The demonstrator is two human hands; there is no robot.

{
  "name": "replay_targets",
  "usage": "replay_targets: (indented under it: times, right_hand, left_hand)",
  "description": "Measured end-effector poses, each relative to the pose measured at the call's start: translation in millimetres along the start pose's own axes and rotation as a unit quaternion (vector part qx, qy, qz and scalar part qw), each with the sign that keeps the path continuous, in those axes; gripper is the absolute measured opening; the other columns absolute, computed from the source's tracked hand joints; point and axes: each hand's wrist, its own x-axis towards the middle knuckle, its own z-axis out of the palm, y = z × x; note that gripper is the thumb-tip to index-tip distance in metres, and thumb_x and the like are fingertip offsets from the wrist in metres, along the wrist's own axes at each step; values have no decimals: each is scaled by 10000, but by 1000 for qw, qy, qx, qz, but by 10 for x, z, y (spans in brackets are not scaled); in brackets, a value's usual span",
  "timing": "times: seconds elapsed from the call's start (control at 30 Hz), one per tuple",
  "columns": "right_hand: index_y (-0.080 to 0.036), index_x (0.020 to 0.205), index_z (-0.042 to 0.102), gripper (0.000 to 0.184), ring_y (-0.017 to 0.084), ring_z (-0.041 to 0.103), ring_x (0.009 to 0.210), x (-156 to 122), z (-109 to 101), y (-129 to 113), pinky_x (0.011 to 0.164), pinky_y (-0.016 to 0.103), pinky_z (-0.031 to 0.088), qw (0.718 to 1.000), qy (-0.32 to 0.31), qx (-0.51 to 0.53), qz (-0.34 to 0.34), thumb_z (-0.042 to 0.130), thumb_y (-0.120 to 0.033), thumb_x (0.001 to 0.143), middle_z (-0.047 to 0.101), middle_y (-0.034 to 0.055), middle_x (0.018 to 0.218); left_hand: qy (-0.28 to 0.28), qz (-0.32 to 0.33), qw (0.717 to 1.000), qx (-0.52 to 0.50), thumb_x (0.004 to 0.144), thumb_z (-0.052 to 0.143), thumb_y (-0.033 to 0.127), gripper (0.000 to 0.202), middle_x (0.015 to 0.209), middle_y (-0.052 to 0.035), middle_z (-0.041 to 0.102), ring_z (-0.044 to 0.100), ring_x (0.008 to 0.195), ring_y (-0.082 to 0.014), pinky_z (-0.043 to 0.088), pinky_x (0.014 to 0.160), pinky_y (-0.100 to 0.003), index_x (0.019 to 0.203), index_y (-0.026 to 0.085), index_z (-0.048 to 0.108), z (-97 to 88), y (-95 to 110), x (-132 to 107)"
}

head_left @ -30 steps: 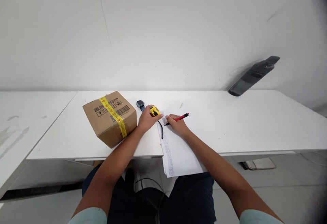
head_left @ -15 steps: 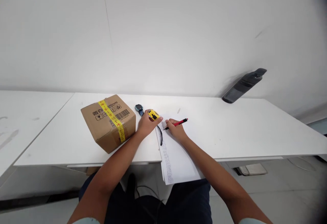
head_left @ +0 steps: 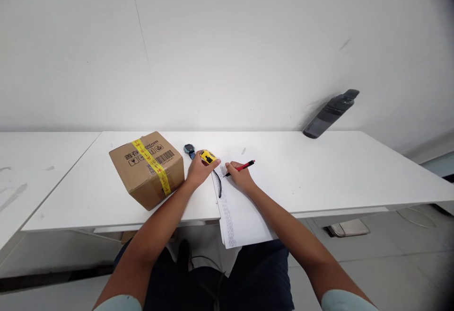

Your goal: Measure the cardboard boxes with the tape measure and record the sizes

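My left hand (head_left: 199, 171) is closed on a yellow and black tape measure (head_left: 208, 156), whose black wrist strap (head_left: 218, 185) trails over the paper. In my right hand (head_left: 241, 178) is a red and black pen (head_left: 246, 165), its tip down at the upper left of the white sheets (head_left: 243, 223). A patterned grey border runs along the left side of the top sheet, and the sheets overhang the table's front edge. Left of my left hand sits a taped cardboard box (head_left: 147, 169). A wristwatch (head_left: 189, 149) lies just behind that hand, partly covered by it.
A dark bottle (head_left: 329, 114) stands at the back right of the white table (head_left: 319, 173), near the wall. A seam divides the tabletop at the left. Below the table, a flat pale object (head_left: 349, 228) lies on the floor at the right.
The whole view has shifted slightly, so most things sit a little further left. Both hands keep their hold on the tape measure and the pen.
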Motion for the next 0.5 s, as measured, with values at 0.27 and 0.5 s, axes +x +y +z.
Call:
replay_targets:
  times: [0.27, 0.5]
  right_hand:
    - [-236, 522, 475, 409, 169, 459, 570, 4, -11, -38, 589, 314, 386, 1000, -10, 5, 6, 564, -509, 813, 495, -11, 531]
    - [-237, 531, 460, 413, 165, 446, 575, -6, -23, -18, 595, 316, 384, 1000, 13, 5, 7, 562, -515, 820, 487, -18, 542]
  left_hand:
    - [-7, -5, 1000, 15, 659, 864, 444, 585, 981, -48, 707, 682, 865, -195, 516, 806, -301, 1126, 222, 590, 3, 11, -3]
    - [-26, 5, 1000, 12, 690, 832, 487, 572, 1028, -56, 705, 682, 873, -192, 518, 776, -297, 1119, 224, 562, -9, -22, 1]
